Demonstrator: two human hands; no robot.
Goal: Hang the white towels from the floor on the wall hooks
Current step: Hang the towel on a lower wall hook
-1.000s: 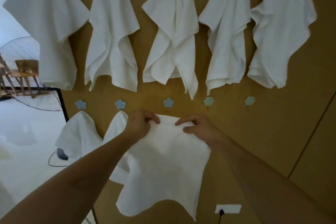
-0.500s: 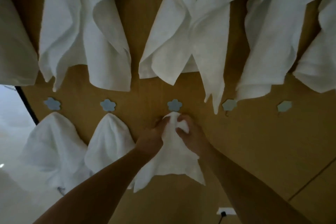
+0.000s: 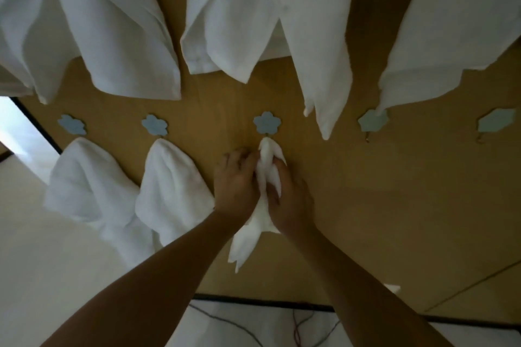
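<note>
A white towel (image 3: 265, 169) hangs bunched from the small hook under the middle blue flower hook (image 3: 267, 122) on the brown wall. My left hand (image 3: 235, 184) and my right hand (image 3: 287, 200) both pinch this towel just below the hook, its tail dropping between my wrists. Two more white towels (image 3: 84, 180) (image 3: 172, 183) hang from the flower hooks to the left. Two flower hooks (image 3: 373, 120) (image 3: 496, 121) on the right carry nothing. An upper row of white towels (image 3: 262, 22) hangs above, their tops out of frame.
A dark baseboard (image 3: 253, 300) runs along the bottom of the wall, with thin cables on the pale floor (image 3: 253, 327) below it. A white wall socket (image 3: 393, 288) peeks out by my right forearm. A dark door frame edge (image 3: 36, 124) stands at the left.
The towel went from being held spread out below the hooks to bunched up on the middle hook. The camera moved closer to the wall and my hands slid down the towel.
</note>
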